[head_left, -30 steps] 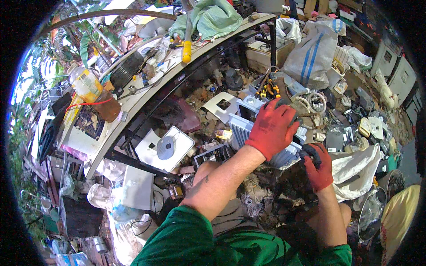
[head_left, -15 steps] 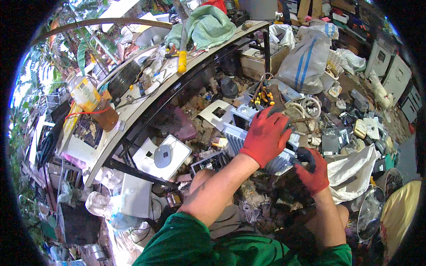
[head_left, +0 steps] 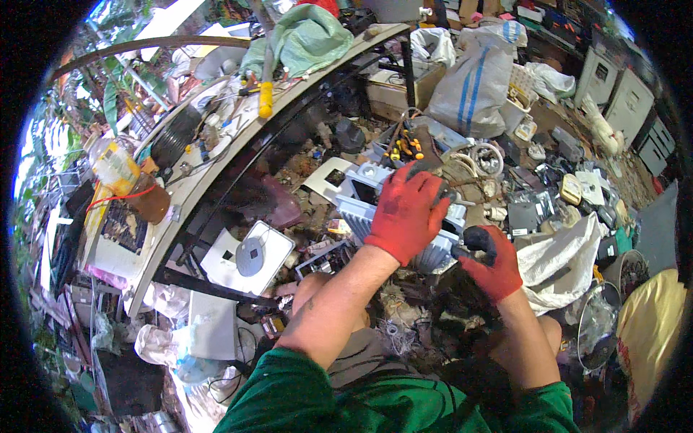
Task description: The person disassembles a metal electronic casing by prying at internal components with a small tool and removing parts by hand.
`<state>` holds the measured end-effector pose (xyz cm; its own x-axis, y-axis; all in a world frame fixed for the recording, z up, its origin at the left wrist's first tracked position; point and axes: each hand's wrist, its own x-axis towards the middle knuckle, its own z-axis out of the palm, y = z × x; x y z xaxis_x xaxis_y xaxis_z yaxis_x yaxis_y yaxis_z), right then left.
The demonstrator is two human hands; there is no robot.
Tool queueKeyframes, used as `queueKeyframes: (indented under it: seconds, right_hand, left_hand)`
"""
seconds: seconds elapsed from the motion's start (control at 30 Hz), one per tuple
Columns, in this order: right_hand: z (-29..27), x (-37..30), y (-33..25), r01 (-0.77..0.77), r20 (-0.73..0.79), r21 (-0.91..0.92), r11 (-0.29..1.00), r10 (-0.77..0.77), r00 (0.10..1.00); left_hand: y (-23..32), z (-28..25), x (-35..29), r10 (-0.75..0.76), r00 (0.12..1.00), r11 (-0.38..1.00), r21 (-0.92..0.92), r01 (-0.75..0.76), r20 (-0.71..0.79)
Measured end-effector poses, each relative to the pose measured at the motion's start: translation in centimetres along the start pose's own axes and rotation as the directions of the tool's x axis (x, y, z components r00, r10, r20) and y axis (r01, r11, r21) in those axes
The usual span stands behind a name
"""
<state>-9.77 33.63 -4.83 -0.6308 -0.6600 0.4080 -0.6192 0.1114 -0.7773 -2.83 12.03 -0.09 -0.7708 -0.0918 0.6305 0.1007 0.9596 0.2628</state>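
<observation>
A grey-blue ribbed housing (head_left: 355,219), box-like with an opening at its far end, rests in front of me. My left hand (head_left: 408,215), in a red glove with dark fingertips, lies across its top with the fingers curled over the far right side. Much of the housing is hidden under that hand. Just beside its near right end is my right hand (head_left: 497,265), gloved the same way. Its thumb and fingers are bent but apart, and nothing shows between them. Several yellow-and-black-handled tools (head_left: 406,149) stand bunched beyond the housing.
A long table (head_left: 238,133) on a dark frame runs along the left, bearing a yellow-handled tool (head_left: 266,101) and green cloth (head_left: 307,40). A white panel (head_left: 249,256) lies beneath. Scrap covers the ground, with a striped sack (head_left: 469,90) behind and a white sack (head_left: 559,263) at right.
The whole view has shifted, so the scene sits further left. My right hand has drawn slightly away from the housing, its fingers wider apart. My left hand stays on the housing.
</observation>
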Motion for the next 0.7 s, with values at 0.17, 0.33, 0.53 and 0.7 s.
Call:
queueKeyframes:
  seconds: [0.17,0.33,0.53,0.7]
  right_hand:
    - [0.0,-0.3,0.9,-0.009,-0.001,-0.058,0.998,0.009,1.0]
    - [-0.6,0.2,0.6,0.04,0.013,-0.002,0.999,-0.04,0.999]
    - [-0.5,0.2,1.0,0.014,0.05,-0.045,0.999,-0.012,0.999]
    - [-0.6,0.3,1.3,0.081,0.029,0.032,0.996,-0.082,0.996]
  left_hand:
    - [0.2,0.2,0.3,-0.005,1.0,0.999,0.04,0.004,0.015]
    - [-0.3,0.3,0.0,0.038,0.999,0.998,0.044,-0.037,-0.013]
    - [0.2,0.0,0.4,0.106,0.992,0.994,0.022,-0.105,-0.065]
    - [0.2,0.1,0.4,0.101,0.992,0.995,0.032,-0.099,-0.075]
